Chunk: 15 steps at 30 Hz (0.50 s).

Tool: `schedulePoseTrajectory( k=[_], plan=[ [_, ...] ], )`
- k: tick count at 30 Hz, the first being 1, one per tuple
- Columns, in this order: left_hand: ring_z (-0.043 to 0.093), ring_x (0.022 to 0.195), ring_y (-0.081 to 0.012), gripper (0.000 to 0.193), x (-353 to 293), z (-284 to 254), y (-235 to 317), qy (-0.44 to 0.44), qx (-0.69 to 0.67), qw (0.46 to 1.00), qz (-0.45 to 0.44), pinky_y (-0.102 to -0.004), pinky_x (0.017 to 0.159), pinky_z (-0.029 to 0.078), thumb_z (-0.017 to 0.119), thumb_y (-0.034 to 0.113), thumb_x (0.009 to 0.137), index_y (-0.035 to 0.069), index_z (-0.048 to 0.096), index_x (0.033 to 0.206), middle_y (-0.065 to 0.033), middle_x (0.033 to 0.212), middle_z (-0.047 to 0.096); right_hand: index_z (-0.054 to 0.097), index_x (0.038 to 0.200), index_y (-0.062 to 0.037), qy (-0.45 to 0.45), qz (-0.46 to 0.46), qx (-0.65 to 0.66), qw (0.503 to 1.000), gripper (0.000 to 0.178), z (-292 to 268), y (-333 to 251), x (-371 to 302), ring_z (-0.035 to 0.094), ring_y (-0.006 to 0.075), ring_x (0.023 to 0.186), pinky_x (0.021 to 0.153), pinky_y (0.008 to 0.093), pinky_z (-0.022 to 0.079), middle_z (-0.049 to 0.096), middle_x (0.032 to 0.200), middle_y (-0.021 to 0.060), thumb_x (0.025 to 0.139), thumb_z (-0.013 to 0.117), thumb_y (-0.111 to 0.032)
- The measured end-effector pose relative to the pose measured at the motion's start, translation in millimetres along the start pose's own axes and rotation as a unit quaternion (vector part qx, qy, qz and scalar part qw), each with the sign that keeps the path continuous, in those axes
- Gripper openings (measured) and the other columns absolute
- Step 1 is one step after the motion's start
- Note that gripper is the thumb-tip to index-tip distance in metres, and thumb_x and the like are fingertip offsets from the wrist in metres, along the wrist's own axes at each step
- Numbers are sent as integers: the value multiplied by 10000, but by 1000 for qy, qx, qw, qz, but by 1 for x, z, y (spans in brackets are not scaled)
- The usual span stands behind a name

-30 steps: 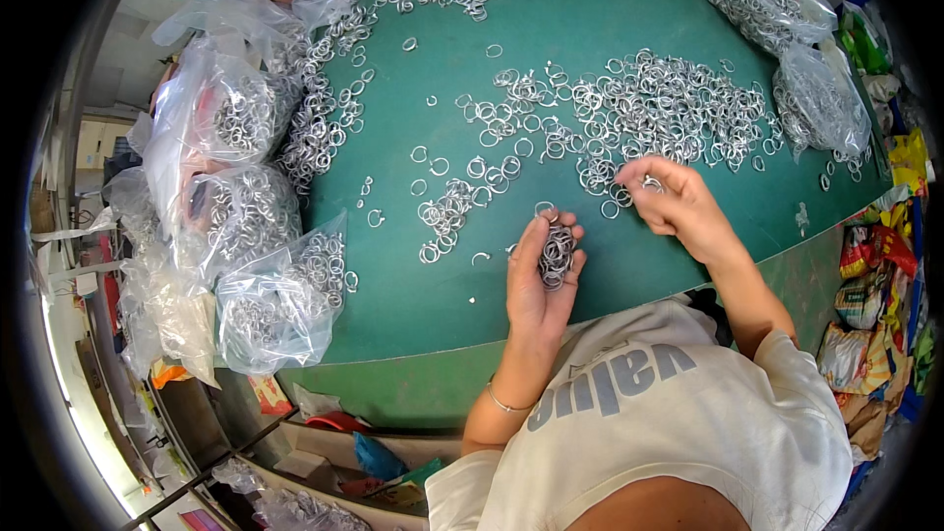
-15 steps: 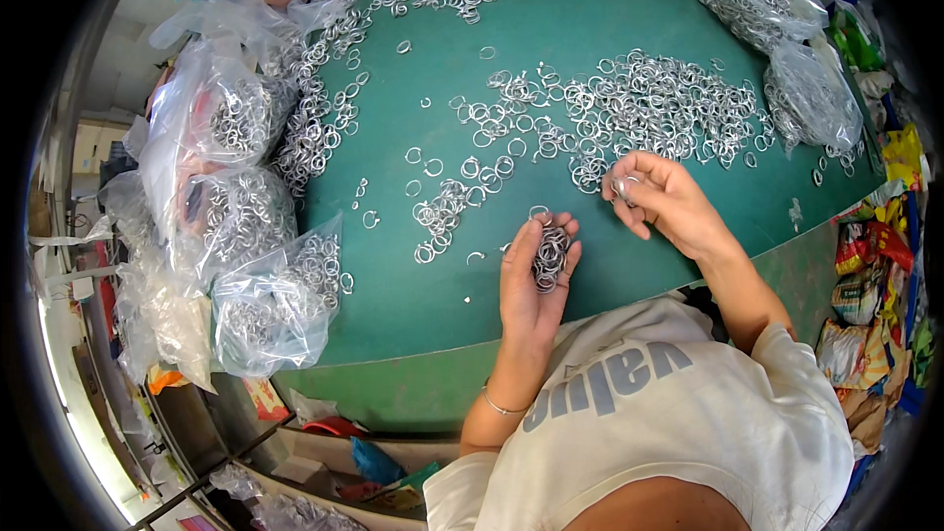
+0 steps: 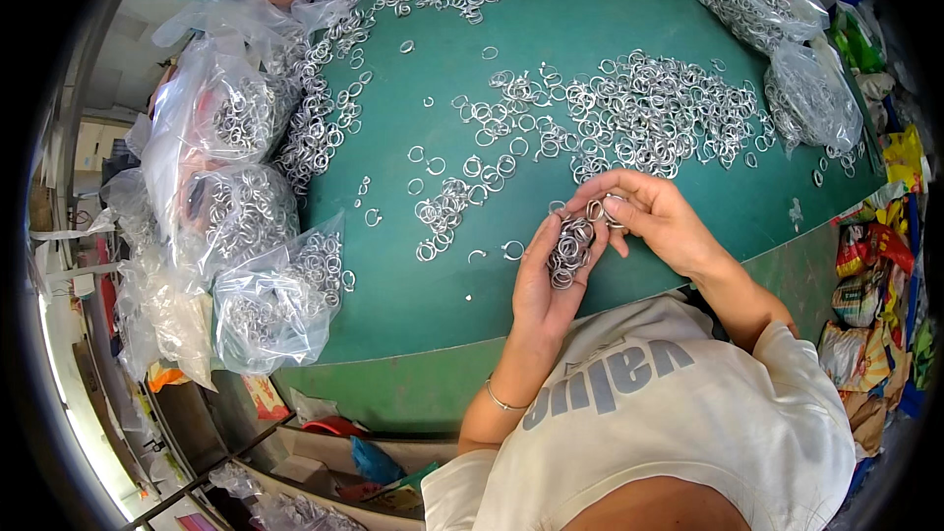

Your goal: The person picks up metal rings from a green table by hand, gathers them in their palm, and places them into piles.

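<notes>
Left hand (image 3: 536, 297): fingers curled round a bunch of metal rings (image 3: 568, 254). Right hand (image 3: 669, 224), at its 2 o'clock: thumb and fingers pinched on another ring (image 3: 594, 209) by the bunch. Green surface (image 3: 413, 295): big ring pile (image 3: 678, 108) at 1 o'clock from hands, small ring cluster (image 3: 442, 211) at 9, ring-filled bag (image 3: 813, 98) at 2.

Left grip (image 3: 547, 287) cups silver rings (image 3: 570, 254); right grip (image 3: 653, 218) just beside it, fingering rings at the handful's upper edge. Green worktop (image 3: 403, 295) under both. I see big ring pile (image 3: 674, 108) beyond right grip; small ring cluster (image 3: 447, 208), then farther out, filled clear bags (image 3: 270, 320), left of left grip.
</notes>
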<state>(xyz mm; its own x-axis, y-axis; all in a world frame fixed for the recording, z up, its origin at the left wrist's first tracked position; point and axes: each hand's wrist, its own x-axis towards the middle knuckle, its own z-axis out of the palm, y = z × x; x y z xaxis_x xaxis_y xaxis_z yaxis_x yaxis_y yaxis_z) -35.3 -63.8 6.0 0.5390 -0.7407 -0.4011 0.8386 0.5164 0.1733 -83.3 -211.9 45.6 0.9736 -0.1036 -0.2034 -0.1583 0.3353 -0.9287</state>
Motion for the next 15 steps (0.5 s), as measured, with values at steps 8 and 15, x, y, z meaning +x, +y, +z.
schedulePoseTrajectory(
  k=[8,15],
  plan=[
    [532,1039,-300,231,1,-2,1,3,-49,999,3,-412,937,439,469,163,899,2,465,1064,-193,1112,520,506,1125,22,-9,-23,-62,998,261,-2,-4,-2,551,94,747,542,217,445,585,1046,115,901,383,-31],
    [530,1048,-299,174,0,5,1,11,-90,996,3,-446,923,442,469,163,899,28,513,1000,-170,1074,550,509,1108,54,-32,-26,64,997,265,-12,-8,-3,579,154,793,614,254,475,575,1054,162,901,396,-65]
  ],
)
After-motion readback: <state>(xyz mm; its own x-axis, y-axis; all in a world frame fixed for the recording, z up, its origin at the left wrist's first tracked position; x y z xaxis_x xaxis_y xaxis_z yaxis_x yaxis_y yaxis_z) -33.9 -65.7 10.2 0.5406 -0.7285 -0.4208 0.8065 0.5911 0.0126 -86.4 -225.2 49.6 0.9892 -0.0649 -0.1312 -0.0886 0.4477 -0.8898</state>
